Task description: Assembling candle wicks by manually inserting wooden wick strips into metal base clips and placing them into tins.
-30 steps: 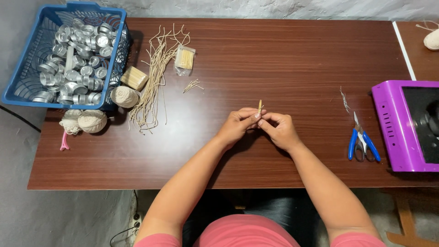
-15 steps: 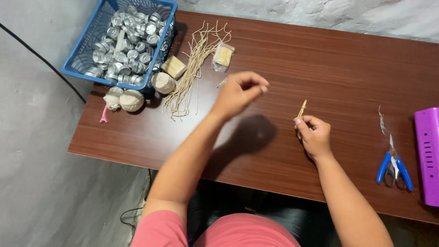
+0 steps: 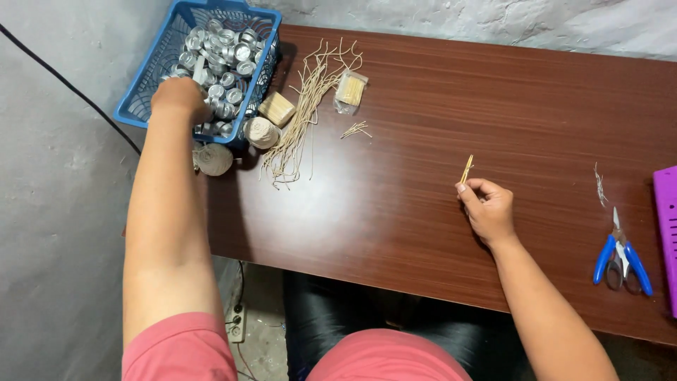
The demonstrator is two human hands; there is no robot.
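Sticks [image 3: 466,169] pinched upright in right hand [image 3: 489,209] | left hand [image 3: 180,97] reaching into basket [image 3: 134,106]

basket [image 3: 134,111] blue | cups [image 3: 226,53] silver | scissors [image 3: 622,261] blue | table [image 3: 437,127] brown

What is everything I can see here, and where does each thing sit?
table: one, dark brown wood, fills the middle
basket: one, blue plastic, table's far left corner
metal cups: many, silver, heaped in the basket
string balls: two, cream, beside the basket's near edge
wicks: a loose pile, tan, right of the basket
stick bag: one, clear, holding pale sticks, by the wicks
loose sticks: a few, pale, just below the bag
scissors: one pair, blue handles, right side
purple box: one, at the right edge, mostly cut off
left hand: reaching into the basket among the cups
right hand: pinching thin sticks upright
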